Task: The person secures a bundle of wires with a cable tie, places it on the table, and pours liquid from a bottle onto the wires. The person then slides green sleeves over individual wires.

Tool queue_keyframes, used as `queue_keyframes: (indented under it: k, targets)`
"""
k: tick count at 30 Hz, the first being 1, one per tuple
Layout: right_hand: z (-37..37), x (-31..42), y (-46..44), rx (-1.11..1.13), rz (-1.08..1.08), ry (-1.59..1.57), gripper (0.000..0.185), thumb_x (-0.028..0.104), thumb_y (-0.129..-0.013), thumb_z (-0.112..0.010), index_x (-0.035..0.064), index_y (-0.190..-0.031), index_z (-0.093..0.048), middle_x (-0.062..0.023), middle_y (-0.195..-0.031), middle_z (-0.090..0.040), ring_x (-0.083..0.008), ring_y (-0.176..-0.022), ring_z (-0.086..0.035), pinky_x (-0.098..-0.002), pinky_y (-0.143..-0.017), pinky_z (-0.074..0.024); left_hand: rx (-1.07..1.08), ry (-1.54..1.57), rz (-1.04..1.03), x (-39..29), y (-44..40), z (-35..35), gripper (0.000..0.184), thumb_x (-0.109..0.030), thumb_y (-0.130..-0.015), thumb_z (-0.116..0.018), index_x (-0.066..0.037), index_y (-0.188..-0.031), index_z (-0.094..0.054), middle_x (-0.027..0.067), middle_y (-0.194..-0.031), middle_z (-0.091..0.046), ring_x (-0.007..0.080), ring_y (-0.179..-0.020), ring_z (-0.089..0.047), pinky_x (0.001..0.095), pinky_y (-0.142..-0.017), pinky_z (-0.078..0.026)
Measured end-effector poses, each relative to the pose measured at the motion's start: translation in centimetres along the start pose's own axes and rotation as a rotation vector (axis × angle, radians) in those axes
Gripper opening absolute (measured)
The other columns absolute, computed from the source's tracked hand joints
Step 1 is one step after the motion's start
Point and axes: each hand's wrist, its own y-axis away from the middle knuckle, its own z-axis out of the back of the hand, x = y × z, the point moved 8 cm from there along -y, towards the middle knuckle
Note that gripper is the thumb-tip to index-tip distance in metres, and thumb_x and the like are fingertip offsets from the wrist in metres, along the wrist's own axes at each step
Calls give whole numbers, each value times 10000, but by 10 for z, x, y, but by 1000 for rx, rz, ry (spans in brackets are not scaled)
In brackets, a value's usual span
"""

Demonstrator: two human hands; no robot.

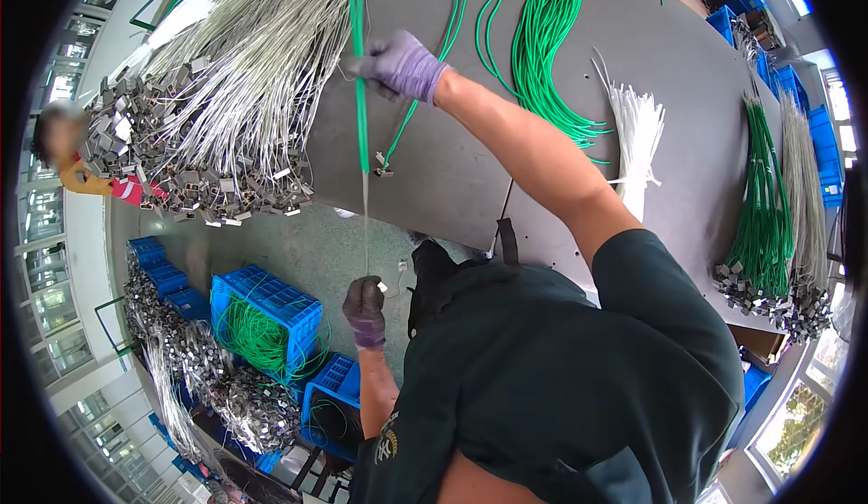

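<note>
My right hand (395,63), in a purple-and-grey glove, is closed round a narrow bundle of green wires (363,133) that hangs across the table edge. Below the green part, a thin pale strand (366,224) runs down to my left hand (364,301). That hand, gloved alike, is closed on the strand, with a small white piece (382,287) at its fingertips. Left of my right hand lies a large pile of clear-white cables (262,79) with metal connectors (217,188) at their ends. A small connector (383,171) on a green wire lies on the table.
The grey table (434,188) also holds loose green wires (547,43), a tied white bundle (636,133) and green cables (764,197) at the right. Blue crates (262,287) stand on the floor at lower left, beside piled connector cables (244,395). A person (77,165) is at far left.
</note>
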Motion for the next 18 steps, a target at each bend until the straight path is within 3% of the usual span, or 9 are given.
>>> queue_keyframes:
  k: [1, 2, 4, 5, 7, 8, 13, 15, 18]
  targets:
    - [-4, -36, -7, 4, -82, -130, 337, 305, -803, -655, 35, -622, -566, -30, -453, -485, -119, -357, -465, -267, -346, -360, -2, 3, -4, 6, -1, -2, 295, -282, -911, -515, 1, -876, -590, -18, -540, -424, 72, -476, -385, 239, -451, -295]
    - [-8, -64, -10, 45, -11, -13, 324, 289, -806, -654, 32, -631, -564, -34, -463, -491, -119, -356, -465, -265, -338, -355, 2, -23, 45, 23, -3, -6, 247, -247, -900, -524, -14, -870, -602, -11, -558, -442, 75, -492, -403, 243, -463, -314]
    - [-16, -133, -2, 29, -201, -62, 294, 264, -810, -656, 26, -662, -565, -39, -480, -498, -123, -359, -469, -266, -328, -355, 6, -146, 50, 48, -3, -9, 198, -218, -878, -539, -39, -849, -619, -11, -575, -461, 76, -511, -421, 245, -474, -334]
    - [-24, -167, 13, -24, -464, -225, 279, 254, -809, -658, 22, -684, -569, -40, -488, -499, -125, -364, -473, -268, -326, -361, 3, -148, 52, 58, -1, -7, 198, -218, -878, -539, -39, -849, -619, -11, -575, -461, 76, -511, -421, 245, -474, -334]
    - [-39, -176, 35, -10, -491, -262, 270, 252, -806, -665, 21, -704, -570, -38, -497, -500, -126, -374, -480, -269, -329, -370, 7, -122, 298, 91, 11, 0, 200, -227, -866, -549, -43, -836, -622, -9, -568, -466, 76, -509, -424, 246, -475, -338]
    - [-48, -179, 47, -5, -516, -300, 263, 250, -803, -673, 21, -725, -572, -35, -506, -501, -127, -384, -488, -270, -332, -380, 1, -124, 310, 88, 13, 2, 200, -227, -866, -549, -43, -836, -622, -9, -568, -466, 76, -509, -424, 246, -475, -338]
    - [-59, -139, 68, 30, -490, -332, 300, 266, -769, -697, -5, -679, -604, -47, -515, -530, -121, -374, -488, -264, -338, -408, 62, -24, 312, 64, 0, 9, 231, -251, -878, -552, -32, -844, -617, -12, -556, -473, 73, -512, -436, 244, -477, -344]
    - [-42, -98, 50, 118, -281, -200, 315, 280, -760, -703, -7, -684, -599, -48, -509, -531, -116, -382, -493, -265, -360, -409, 109, 28, 217, 29, -5, 6, 236, -246, -888, -545, -23, -851, -612, -17, -561, -469, 68, -514, -435, 234, -480, -341]
    - [9, -29, 27, -7, -122, -132, 333, 280, -802, -673, 30, -617, -553, -29, -478, -503, -110, -391, -490, -261, -386, -387, 116, 116, 51, 0, -10, 0, 242, -233, -903, -534, -5, -864, -604, -23, -570, -461, 60, -520, -428, 222, -485, -333]
